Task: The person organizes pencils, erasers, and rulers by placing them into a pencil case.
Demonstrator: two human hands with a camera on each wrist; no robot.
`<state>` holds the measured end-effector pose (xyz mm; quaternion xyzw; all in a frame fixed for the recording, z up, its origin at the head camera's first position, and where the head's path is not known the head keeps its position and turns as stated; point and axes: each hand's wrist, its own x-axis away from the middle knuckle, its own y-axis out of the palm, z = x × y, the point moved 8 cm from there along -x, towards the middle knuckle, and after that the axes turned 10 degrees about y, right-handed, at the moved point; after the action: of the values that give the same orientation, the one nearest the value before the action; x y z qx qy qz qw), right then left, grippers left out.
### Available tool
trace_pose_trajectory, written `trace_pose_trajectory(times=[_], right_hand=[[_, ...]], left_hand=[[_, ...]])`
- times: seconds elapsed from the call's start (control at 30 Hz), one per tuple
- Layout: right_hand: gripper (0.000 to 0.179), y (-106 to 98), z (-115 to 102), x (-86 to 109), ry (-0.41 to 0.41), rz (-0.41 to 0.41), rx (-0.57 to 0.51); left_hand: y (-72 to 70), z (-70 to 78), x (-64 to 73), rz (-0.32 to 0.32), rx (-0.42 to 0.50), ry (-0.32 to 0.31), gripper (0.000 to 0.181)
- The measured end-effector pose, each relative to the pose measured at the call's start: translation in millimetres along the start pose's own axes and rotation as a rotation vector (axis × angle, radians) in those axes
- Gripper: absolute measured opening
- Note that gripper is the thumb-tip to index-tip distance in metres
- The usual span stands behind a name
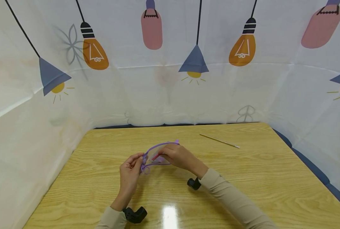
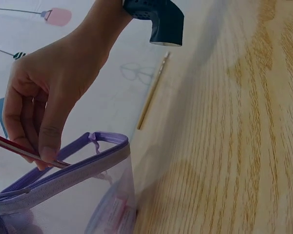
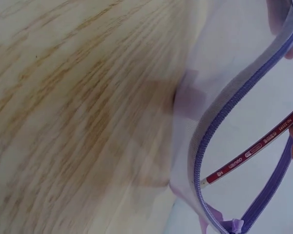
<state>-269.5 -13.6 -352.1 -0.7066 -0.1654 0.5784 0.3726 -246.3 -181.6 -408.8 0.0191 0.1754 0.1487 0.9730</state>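
A purple, see-through zip pencil pouch (image 1: pixel 158 160) is held up over the table with its zipper spread apart. My left hand (image 1: pixel 128 175) grips one end of it, thumb toward me. My right hand (image 1: pixel 179 156) pinches a red pencil (image 3: pixel 254 149) at the pouch's mouth. In the right wrist view, white lettering runs along the pencil, and its pale end lies within the zipper loop. The left wrist view shows the pencil slanting down past the zipper edge (image 2: pixel 88 168). Small pinkish things (image 2: pixel 118 214) show through the pouch wall.
A wooden pencil with a white eraser end (image 1: pixel 219 140) lies on the wood-grain table (image 1: pixel 244 178) at the back right. White curtains printed with lamps (image 1: pixel 172 95) hang behind and along both sides. Black wrist cameras (image 1: pixel 135 215) sit on both wrists.
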Motion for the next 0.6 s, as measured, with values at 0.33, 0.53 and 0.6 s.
trace_pose_trajectory(times=[0.33, 0.53, 0.6], right_hand=[[0.021, 12.2, -2.8, -4.9, -0.01, -0.056, 0.082], [0.018, 20.7, -1.0, -5.5, 0.004, -0.108, 0.141], [0.016, 23.3, -0.6, -5.5, 0.014, -0.135, 0.149]], left_hand=[[-0.1, -0.5, 0.7, -0.014, -0.007, -0.001, 0.02], [0.3, -1.0, 1.0, -0.017, 0.016, -0.004, 0.022], [0.4, -0.7, 0.8, -0.016, 0.022, 0.0, 0.021]])
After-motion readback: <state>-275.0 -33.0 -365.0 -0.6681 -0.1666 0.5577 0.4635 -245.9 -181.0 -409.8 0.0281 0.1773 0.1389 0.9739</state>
